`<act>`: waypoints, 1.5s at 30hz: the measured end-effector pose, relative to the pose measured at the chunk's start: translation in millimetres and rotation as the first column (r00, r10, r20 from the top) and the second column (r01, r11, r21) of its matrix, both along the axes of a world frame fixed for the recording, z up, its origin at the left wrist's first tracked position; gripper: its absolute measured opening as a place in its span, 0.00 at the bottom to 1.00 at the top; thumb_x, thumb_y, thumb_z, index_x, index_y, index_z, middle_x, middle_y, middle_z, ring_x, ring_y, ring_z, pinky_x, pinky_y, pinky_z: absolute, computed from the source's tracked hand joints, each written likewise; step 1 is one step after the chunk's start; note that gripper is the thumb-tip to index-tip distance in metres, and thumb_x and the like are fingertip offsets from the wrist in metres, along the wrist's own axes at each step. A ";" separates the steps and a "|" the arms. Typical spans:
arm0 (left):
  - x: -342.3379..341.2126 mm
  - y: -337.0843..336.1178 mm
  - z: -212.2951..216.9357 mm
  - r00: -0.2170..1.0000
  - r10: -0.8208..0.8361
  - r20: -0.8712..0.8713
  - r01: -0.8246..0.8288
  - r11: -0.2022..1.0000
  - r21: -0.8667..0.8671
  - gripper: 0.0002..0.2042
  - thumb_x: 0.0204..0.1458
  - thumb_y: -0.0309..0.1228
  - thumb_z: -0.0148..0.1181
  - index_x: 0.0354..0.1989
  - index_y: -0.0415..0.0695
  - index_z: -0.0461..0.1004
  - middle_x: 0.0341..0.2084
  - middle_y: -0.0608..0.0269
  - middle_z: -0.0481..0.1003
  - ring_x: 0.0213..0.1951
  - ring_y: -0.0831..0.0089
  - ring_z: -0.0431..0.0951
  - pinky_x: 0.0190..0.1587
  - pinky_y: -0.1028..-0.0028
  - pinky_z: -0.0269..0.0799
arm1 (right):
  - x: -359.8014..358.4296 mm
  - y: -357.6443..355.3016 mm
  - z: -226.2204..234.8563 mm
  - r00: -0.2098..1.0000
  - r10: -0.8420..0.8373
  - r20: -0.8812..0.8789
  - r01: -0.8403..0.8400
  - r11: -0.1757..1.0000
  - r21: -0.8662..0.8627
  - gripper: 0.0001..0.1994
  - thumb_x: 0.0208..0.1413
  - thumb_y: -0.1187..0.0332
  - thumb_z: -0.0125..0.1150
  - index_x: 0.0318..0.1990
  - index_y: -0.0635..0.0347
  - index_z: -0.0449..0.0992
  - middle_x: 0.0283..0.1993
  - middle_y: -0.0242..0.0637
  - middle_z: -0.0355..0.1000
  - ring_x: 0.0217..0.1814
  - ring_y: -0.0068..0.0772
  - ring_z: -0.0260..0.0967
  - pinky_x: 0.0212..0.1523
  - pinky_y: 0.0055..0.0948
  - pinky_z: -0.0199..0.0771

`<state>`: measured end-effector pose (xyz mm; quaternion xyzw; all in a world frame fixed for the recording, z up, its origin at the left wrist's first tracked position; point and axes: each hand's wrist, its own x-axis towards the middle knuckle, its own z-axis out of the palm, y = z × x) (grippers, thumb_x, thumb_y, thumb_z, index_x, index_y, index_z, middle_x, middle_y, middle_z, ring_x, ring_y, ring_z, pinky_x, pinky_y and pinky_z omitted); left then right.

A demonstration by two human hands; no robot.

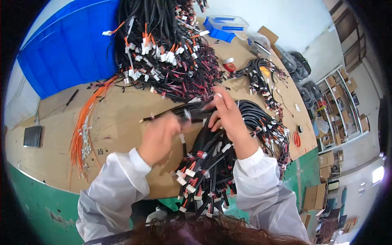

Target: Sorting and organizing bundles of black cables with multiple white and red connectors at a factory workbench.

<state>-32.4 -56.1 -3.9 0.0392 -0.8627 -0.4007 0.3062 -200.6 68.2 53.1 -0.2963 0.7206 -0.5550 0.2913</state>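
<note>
Found no readable words, numbers or signs. Made out only, on the tabletop (126,127), a small dark mark (100,151) left of the fingers of the left hand (160,136) and a pale slip (297,108) right of the fingers of the right hand (229,118), too small to read.

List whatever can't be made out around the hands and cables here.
All in the head view:
Left hand: motion blur obscures its fingertips and exact grip.
Black cable between the hands: blurred, and partly covered by fingers.
Large black cable bundle: its top is cut off by the upper edge.
Blue bin: its right end is hidden behind that bundle.
White connectors: any pins inside are too small to see.
</note>
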 end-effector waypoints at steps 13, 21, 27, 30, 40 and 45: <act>13.8 32.5 5.0 0.950 -0.307 0.051 0.310 0.949 -0.065 0.11 0.45 0.29 0.57 0.31 0.35 0.64 0.42 0.47 0.59 0.39 0.56 0.67 0.41 0.67 0.68 | 15.8 11.2 -9.6 0.691 -0.049 -0.721 -0.291 0.895 -0.339 0.10 0.48 0.84 0.53 0.37 0.61 0.73 0.48 0.43 0.69 0.39 0.34 0.72 0.37 0.25 0.73; 8.8 26.5 1.5 0.952 -0.298 0.063 0.303 0.948 -0.099 0.13 0.43 0.30 0.58 0.31 0.35 0.64 0.41 0.46 0.59 0.37 0.57 0.67 0.37 0.69 0.70 | 22.8 23.3 0.2 0.459 -0.110 -0.882 -0.450 0.827 -0.338 0.09 0.40 0.86 0.58 0.32 0.70 0.74 0.45 0.49 0.70 0.34 0.39 0.73 0.33 0.28 0.75; 7.1 25.6 -0.3 0.961 -0.276 0.020 0.276 0.951 -0.140 0.13 0.42 0.30 0.58 0.31 0.36 0.64 0.41 0.48 0.61 0.37 0.58 0.68 0.36 0.69 0.70 | 23.7 25.9 -1.6 0.510 -0.094 -0.855 -0.473 0.799 -0.370 0.09 0.39 0.86 0.60 0.32 0.71 0.73 0.43 0.48 0.71 0.33 0.41 0.74 0.30 0.30 0.76; 7.2 24.4 1.8 0.960 -0.279 -0.004 0.275 0.947 -0.169 0.12 0.42 0.30 0.59 0.30 0.36 0.64 0.40 0.49 0.62 0.36 0.59 0.68 0.35 0.69 0.69 | 21.3 24.9 -0.2 0.387 -0.169 -0.907 -0.532 0.762 -0.369 0.10 0.39 0.86 0.60 0.33 0.71 0.73 0.43 0.48 0.70 0.32 0.41 0.74 0.29 0.29 0.76; 10.6 30.4 9.0 0.991 -0.136 -0.009 0.125 0.931 -0.344 0.13 0.38 0.33 0.60 0.28 0.38 0.65 0.37 0.54 0.66 0.30 0.60 0.72 0.32 0.68 0.69 | 17.2 24.0 -4.2 0.286 -0.284 -0.915 -0.626 0.667 -0.403 0.15 0.35 0.88 0.57 0.33 0.66 0.70 0.42 0.48 0.70 0.27 0.42 0.73 0.22 0.29 0.74; 12.7 30.2 8.1 0.994 -0.110 -0.028 0.091 0.920 -0.381 0.13 0.37 0.33 0.60 0.28 0.39 0.67 0.37 0.55 0.67 0.29 0.62 0.72 0.31 0.69 0.69 | 21.8 28.5 -2.8 0.313 -0.246 -0.917 -0.586 0.710 -0.391 0.14 0.36 0.88 0.55 0.35 0.65 0.70 0.40 0.49 0.72 0.26 0.38 0.71 0.23 0.26 0.72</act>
